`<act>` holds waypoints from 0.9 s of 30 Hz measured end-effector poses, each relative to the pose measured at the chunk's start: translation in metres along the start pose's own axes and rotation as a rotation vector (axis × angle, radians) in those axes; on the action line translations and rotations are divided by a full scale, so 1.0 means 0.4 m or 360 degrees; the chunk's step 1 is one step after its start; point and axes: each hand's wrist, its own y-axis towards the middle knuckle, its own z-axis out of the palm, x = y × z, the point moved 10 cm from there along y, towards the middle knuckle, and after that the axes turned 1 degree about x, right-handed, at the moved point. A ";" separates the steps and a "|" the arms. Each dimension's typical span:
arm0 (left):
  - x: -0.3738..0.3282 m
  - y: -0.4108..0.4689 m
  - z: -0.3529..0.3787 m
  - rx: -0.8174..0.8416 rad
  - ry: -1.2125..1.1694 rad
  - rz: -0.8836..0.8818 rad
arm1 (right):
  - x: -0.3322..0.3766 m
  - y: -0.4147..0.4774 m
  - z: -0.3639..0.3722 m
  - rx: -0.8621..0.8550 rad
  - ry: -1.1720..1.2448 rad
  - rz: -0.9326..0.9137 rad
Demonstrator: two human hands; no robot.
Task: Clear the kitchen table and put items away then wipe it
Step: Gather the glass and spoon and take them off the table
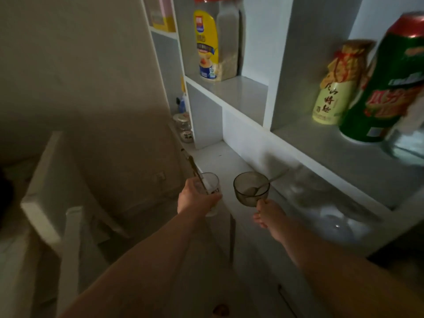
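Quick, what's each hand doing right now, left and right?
Left hand: grips a glass with a utensil in it.
Right hand: pinches the near rim of a bowl with a spoon in it.

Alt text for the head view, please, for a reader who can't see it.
A person's left hand grips a clear glass with a long utensil standing in it, while the right hand pinches the rim of a smoky glass bowl holding a spoon. Both are held before a white shelf unit stocked with a yellow-labelled jar and a green can.
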 end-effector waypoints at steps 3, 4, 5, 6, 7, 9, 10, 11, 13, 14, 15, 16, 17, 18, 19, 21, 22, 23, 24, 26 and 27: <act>-0.033 0.087 0.035 0.0107 0.0026 0.0058 | -0.013 0.064 -0.001 -0.0097 0.0054 0.0094; -0.041 0.112 0.046 0.0138 0.0042 0.0074 | -0.022 0.081 -0.001 -0.0132 0.0068 0.0132; -0.049 0.140 0.060 0.0178 0.0060 0.0091 | -0.029 0.096 0.000 -0.0172 0.0087 0.0173; -0.055 0.159 0.070 0.0208 0.0069 0.0106 | -0.039 0.108 -0.001 -0.0205 0.0087 0.0214; -0.060 0.179 0.084 0.0245 0.0069 0.0116 | -0.047 0.117 -0.002 -0.0235 0.0079 0.0264; -0.068 0.209 0.101 0.0289 0.0064 0.0128 | -0.067 0.129 -0.004 -0.0279 0.0051 0.0369; -0.070 0.222 0.108 0.0304 0.0072 0.0135 | -0.076 0.135 -0.006 -0.0301 0.0047 0.0399; -0.074 0.235 0.118 0.0326 0.0085 0.0148 | -0.079 0.141 -0.009 -0.0321 0.0045 0.0417; -0.080 0.253 0.136 0.0368 0.0115 0.0168 | -0.085 0.144 -0.017 -0.0345 -0.0022 0.0437; -0.082 0.261 0.146 0.0389 0.0127 0.0176 | -0.087 0.147 -0.020 -0.0337 -0.0067 0.0439; -0.083 0.267 0.154 0.0408 0.0127 0.0181 | -0.090 0.150 -0.020 -0.0325 -0.0076 0.0421; -0.084 0.270 0.161 0.0423 0.0123 0.0184 | -0.092 0.149 -0.019 -0.0315 -0.0024 0.0408; -0.088 0.275 0.169 0.0441 0.0126 0.0196 | -0.098 0.151 -0.021 -0.0323 0.0045 0.0403; -0.089 0.275 0.172 0.0449 0.0124 0.0201 | -0.101 0.148 -0.023 -0.0328 0.0037 0.0419; -0.092 0.277 0.177 0.0465 0.0120 0.0208 | -0.102 0.144 -0.025 -0.0335 0.0006 0.0445; -0.094 0.281 0.187 0.0495 0.0102 0.0211 | -0.111 0.143 -0.027 -0.0349 0.0085 0.0454; -0.096 0.282 0.190 0.0501 0.0095 0.0207 | -0.117 0.143 -0.025 -0.0335 0.0157 0.0456; -0.098 0.284 0.193 0.0506 0.0091 0.0209 | -0.123 0.146 -0.024 -0.0321 0.0208 0.0458; -0.098 0.286 0.196 0.0510 0.0092 0.0210 | -0.128 0.144 -0.020 -0.0298 0.0220 0.0475; -0.100 0.289 0.205 0.0527 0.0091 0.0210 | -0.140 0.136 -0.020 -0.0276 0.0191 0.0525; -0.101 0.291 0.209 0.0534 0.0087 0.0207 | -0.141 0.137 -0.021 -0.0276 0.0160 0.0534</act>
